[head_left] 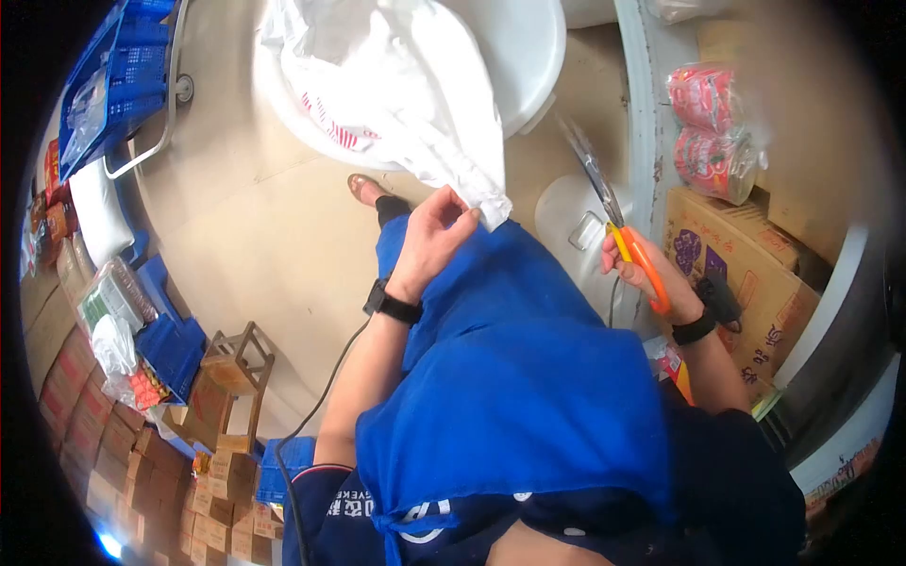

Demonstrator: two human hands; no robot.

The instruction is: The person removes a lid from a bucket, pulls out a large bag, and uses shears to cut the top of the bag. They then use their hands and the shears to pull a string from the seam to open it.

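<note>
My left hand (430, 240) pinches the gathered corner of a white sack (406, 90) with red print on its side. The sack's upper part lies over a white tub (311, 127); what it holds is hidden. In my right hand (668, 283) is a pair of scissors (642, 269) with orange and yellow handles. Its blades point up and away from me, apart from the sack, and look nearly closed. Below the blades stands a white lidded bucket (566, 222) with a metal handle on top.
Another white tub (524, 57) stands at the back. On the right are red-printed packs (708, 132) and a cardboard box (736, 283). A blue crate (123, 75) on a cart, a wooden stool (241, 358) and stacked cartons (142, 472) line the left.
</note>
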